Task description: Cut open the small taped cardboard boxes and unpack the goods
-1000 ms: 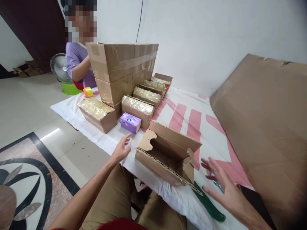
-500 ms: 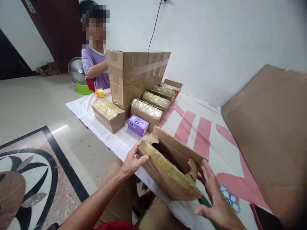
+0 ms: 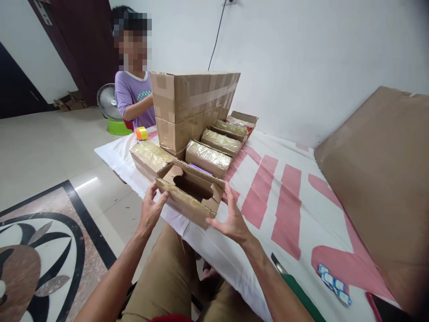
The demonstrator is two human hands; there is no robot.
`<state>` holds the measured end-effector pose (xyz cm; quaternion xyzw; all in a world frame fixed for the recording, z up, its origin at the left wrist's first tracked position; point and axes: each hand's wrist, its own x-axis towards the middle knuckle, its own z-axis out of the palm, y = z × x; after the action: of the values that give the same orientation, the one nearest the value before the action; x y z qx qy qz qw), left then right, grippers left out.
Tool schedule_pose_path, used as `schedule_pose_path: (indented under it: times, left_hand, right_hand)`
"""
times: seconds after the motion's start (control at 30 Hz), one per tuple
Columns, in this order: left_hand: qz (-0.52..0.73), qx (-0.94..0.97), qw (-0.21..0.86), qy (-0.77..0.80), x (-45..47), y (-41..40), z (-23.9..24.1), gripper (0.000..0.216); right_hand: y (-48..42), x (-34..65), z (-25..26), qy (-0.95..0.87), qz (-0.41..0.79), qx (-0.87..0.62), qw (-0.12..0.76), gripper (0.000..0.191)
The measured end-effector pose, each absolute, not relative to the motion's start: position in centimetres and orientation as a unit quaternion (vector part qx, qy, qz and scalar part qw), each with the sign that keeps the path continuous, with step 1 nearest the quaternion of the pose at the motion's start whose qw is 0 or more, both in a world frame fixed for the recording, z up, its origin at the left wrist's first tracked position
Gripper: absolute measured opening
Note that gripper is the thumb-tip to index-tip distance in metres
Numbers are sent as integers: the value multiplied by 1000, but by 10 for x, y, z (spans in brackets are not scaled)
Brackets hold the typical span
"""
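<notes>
Between my two hands is a cardboard box (image 3: 187,208) with an oval hole in its top and a strip of clear tape along its near edge. My left hand (image 3: 152,209) grips its left end, thumb on the near side. At the right end my right hand (image 3: 231,217) has its thumb on the near face and fingers round the far corner. Just behind the box, a purple tissue pack (image 3: 201,169) is mostly hidden. A taped cardboard box (image 3: 150,156) stands close to its left, and another taped box (image 3: 209,156) is behind it.
Stacked sealed cartons (image 3: 197,96) stand at the back. A person in a purple shirt (image 3: 136,96) is behind them, near a tape roll (image 3: 141,133). To the right lie a knife (image 3: 278,263), a green object (image 3: 301,297), small blue-white packets (image 3: 333,284), a phone (image 3: 385,308) and a large cardboard sheet (image 3: 375,179).
The box has moved left and away from me, turning more upright and now covering most of the purple tissue pack. My right hand has closed onto its right end.
</notes>
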<state>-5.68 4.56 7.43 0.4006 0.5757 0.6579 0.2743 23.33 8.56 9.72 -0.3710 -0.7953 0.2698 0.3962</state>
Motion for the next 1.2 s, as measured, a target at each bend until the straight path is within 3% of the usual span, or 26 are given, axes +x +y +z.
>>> schedule_pose_path:
  times: [0.17,0.37,0.43,0.57,0.77,1.2]
  left_hand:
    - [609,426,194,640,-26,20,37,68]
    - [556,495,206,636,31,8,4,71]
    - [559,493,195,637,36,15,2,75]
    - [573,486,173,637,34,27,-3,84]
    - [585,474,171,635,42,37,-3,90]
    - [575,480,199,632,60,90,-10,95]
  right_hand:
    - [112,224,88,-783,282,-371,412,122]
    - [112,228,72,-764,323,-368,421,130]
    - [107,240,58,-746,349,-375,425,122]
    - [103,260,23,-676,338,-474,453,81]
    - [104,255,-5,-639,293,-532,472,55]
    - [101,258,-8,-633,278,-529,492,41]
